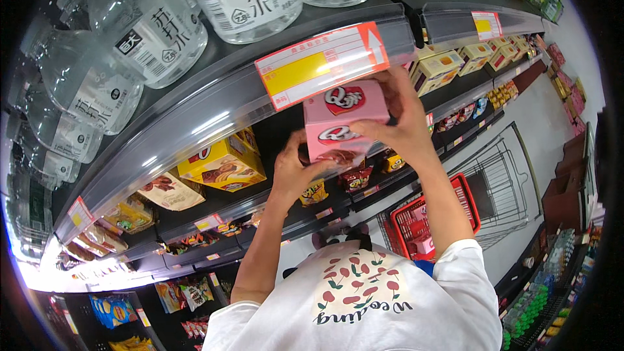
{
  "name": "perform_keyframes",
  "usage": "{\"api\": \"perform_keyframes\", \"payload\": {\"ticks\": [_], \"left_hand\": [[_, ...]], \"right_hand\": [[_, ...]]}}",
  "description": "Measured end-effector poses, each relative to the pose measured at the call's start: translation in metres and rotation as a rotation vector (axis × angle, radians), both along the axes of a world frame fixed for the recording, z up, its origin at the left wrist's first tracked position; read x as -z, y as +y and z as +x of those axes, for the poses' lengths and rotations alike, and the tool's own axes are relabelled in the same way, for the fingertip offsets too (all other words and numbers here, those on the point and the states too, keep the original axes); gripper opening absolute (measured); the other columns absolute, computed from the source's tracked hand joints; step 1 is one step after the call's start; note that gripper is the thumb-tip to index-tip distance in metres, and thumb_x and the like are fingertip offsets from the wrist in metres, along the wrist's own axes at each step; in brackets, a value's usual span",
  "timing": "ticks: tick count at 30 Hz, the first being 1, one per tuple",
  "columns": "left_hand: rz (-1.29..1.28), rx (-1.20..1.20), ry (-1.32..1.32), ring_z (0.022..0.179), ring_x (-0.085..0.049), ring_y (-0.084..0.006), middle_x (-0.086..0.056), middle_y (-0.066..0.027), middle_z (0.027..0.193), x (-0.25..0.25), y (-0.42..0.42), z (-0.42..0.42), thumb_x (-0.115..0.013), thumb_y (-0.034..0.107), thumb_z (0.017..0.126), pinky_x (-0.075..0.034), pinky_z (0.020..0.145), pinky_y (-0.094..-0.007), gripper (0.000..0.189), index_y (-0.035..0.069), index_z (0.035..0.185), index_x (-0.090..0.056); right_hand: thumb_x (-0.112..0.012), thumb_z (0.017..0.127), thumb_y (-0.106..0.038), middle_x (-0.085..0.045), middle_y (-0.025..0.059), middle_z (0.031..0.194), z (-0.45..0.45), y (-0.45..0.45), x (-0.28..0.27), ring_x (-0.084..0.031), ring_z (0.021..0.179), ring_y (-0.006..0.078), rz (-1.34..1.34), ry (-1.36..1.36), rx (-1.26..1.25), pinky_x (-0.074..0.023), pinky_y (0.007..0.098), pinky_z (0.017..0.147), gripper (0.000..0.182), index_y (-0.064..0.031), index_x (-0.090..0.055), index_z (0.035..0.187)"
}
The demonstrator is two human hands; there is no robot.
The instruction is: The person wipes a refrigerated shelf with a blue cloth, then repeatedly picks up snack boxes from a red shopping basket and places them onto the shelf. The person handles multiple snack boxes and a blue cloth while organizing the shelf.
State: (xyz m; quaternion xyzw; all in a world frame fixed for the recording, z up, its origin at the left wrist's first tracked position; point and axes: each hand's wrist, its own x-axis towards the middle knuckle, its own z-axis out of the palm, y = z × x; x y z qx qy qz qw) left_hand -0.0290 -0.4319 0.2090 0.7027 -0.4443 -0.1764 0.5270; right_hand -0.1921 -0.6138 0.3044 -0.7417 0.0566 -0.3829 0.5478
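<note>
A pink snack box (348,97) is held between both hands at a shelf, just under a red-bordered price tag (321,66). My left hand (295,163) grips its lower left side, the thumb along the bottom edge. Fingers of my right hand (402,114) wrap the box's right side and upper corner, with the thumb on its near face. Yellow snack boxes (224,161) stand on the same shelf to the left. Cream-coloured boxes (437,72) stand in a row to the right.
Large clear water bottles (146,34) fill the shelf above, behind a clear plastic rail (195,126). Bagged snacks (358,178) lie on a lower shelf. At the lower right, a red basket (397,219) holding pink boxes is by a wire shopping cart (502,170). More bottles (531,297) are stocked beyond.
</note>
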Motion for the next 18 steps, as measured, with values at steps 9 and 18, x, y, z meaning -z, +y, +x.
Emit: {"api": "perform_keyframes", "payload": {"ticks": [9, 18], "left_hand": [[-0.036, -0.167, 0.042, 0.121, -0.068, -0.0325, -0.068, -0.0199, 0.134, 0.068, -0.019, 0.053, -0.087, 0.015, 0.086, -0.052, 0.104, -0.0400, 0.073, 0.000, 0.147, -0.051], [-0.083, -0.323, -0.262, 0.110, -0.067, -0.0238, -0.064, -0.0159, 0.127, 0.113, -0.035, 0.070, -0.077, 0.005, 0.095, -0.055, 0.091, -0.0343, 0.043, 0.001, 0.135, -0.060]], "right_hand": [[-0.089, 0.087, -0.026, -0.064, 0.0192, 0.141, 0.064, -0.012, 0.099, -0.062, 0.132, 0.0287, 0.093, 0.243, -0.062, -0.0497, 0.0386, 0.110, 0.083, -0.0036, -0.047, 0.155], [-0.084, 0.089, -0.019, -0.062, 0.0263, 0.143, 0.104, -0.026, 0.156, -0.059, 0.135, 0.0421, 0.020, 0.304, 0.007, -0.0506, 0.0438, 0.109, 0.079, -0.0027, -0.044, 0.156]]}}
